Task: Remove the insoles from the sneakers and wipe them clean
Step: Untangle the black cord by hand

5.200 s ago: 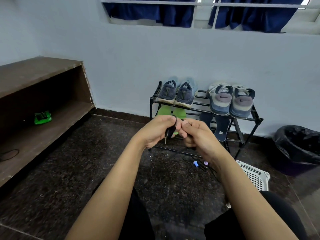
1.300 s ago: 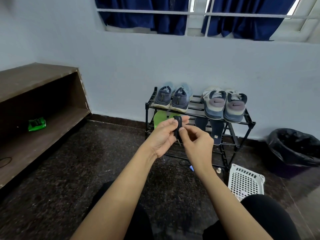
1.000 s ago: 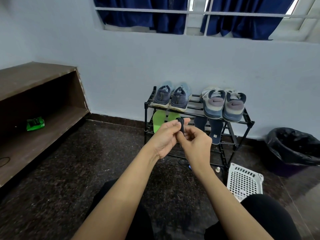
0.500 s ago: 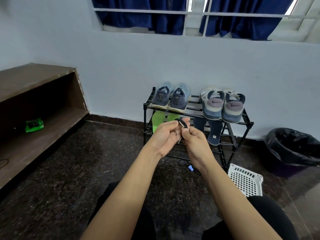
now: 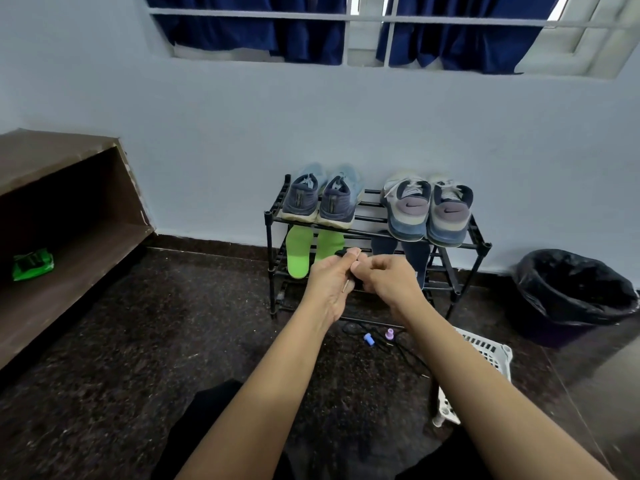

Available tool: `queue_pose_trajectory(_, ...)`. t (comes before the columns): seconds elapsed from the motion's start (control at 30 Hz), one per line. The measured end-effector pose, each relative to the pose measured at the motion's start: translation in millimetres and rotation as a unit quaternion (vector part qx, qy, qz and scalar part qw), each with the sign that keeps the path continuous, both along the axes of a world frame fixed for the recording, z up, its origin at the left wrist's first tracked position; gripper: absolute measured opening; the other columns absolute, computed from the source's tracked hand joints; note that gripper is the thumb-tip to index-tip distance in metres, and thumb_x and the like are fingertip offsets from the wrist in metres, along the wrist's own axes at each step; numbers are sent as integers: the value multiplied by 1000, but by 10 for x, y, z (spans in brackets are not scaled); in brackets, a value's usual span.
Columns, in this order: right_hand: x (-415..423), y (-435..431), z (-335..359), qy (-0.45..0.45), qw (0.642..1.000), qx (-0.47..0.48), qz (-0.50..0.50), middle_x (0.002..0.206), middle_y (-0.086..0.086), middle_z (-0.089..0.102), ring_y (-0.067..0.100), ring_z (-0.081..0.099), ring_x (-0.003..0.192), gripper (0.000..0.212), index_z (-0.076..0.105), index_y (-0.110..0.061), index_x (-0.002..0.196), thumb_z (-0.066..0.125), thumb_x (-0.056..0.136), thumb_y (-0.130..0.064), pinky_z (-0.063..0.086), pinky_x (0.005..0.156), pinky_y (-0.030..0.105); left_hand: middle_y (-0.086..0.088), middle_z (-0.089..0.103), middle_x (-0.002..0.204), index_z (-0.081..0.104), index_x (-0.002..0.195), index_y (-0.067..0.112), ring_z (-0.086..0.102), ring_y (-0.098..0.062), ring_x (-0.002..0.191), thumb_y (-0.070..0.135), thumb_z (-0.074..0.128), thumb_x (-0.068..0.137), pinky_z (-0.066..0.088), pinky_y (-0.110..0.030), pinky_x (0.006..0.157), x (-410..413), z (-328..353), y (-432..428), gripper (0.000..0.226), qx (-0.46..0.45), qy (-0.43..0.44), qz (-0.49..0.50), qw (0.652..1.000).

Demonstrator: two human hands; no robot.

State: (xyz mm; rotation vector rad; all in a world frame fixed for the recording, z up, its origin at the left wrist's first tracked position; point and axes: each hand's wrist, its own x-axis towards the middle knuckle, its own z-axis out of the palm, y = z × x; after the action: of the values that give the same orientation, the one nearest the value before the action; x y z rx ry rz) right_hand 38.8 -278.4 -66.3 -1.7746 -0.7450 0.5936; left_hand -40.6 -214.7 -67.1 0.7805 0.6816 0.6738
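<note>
Two pairs of sneakers stand on the top of a black shoe rack: a blue pair at left and a grey and white pair at right. Green insoles lean on the lower shelf under the blue pair; dark blue insoles lean under the other pair. In front of the rack, my left hand and my right hand meet, both pinching a small black object with a thin metal pin. Most of that object is hidden by my fingers.
A white plastic basket lies on the floor at right, beside a bin with a black liner. A thin black cord with small blue and purple caps lies under the rack. A brown shelf at left holds a green packet.
My hands stay together in front of the rack, turning the small black object between the fingers. The metal pin now points down from my left hand. The view has shifted slightly.
</note>
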Motion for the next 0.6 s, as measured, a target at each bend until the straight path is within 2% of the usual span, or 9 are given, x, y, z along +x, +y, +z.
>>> queue_pose_trajectory(0.07,144,17,5,9,1000,-9,-14,72,13,70,21,60,66,20,72,-11,66,76,76,-28,55,73,40,1,70,63,65,78,7,64,-10,73,5,64,92,50,-27,88,148,-23,18,15,-20,4,13,1000)
queue_pose_trajectory(0.1,208,20,7,5,1000,-15,-20,75,12,72,22,64,68,17,73,-13,66,78,75,-27,56,75,42,-1,70,66,64,77,6,64,-10,72,3,66,91,50,-28,87,212,-36,27,14,-28,5,21,999)
queue_pose_trajectory(0.2,408,24,-10,-13,999,-18,-30,70,7,72,18,65,62,12,72,-15,64,80,72,-19,59,72,39,-6,66,77,61,79,7,63,-10,68,-2,68,86,51,-21,67,440,-121,45,13,-43,18,35,998)
queue_pose_trajectory(0.27,515,18,-50,-20,999,-15,-48,71,9,72,20,67,61,13,68,-13,72,82,70,-14,59,69,37,-5,65,74,59,77,8,62,-9,63,-5,67,85,48,-18,57,566,-180,38,17,-57,21,47,997)
queue_pose_trajectory(0.33,634,-2,-139,-48,996,-7,-73,71,8,71,21,69,64,24,61,-15,80,82,68,-12,58,68,36,-4,64,65,56,72,9,62,-8,57,-9,66,84,49,-17,52,718,-265,22,24,-76,19,56,995)
queue_pose_trajectory(0.4,740,-40,-275,-89,993,13,-82,69,3,70,16,67,65,25,59,-18,80,80,69,-11,56,68,29,-3,63,64,55,70,8,62,-8,55,-9,66,85,50,-17,52,880,-383,2,26,-85,23,58,994)
queue_pose_trajectory(0.5,821,-109,-538,-144,984,38,-98,69,-8,67,-2,61,63,12,67,-20,78,75,77,-10,46,63,8,-4,64,70,55,69,6,60,-9,62,-5,66,88,50,-18,55,1106,-598,-22,25,-90,36,57,994)
queue_pose_trajectory(0.6,883,-173,-831,-157,980,43,-117,77,-11,71,-5,63,71,10,75,-21,89,68,84,-15,43,65,5,-1,64,67,54,68,6,58,-8,57,-1,66,89,48,-20,54,1315,-886,-45,26,-87,63,57,993)
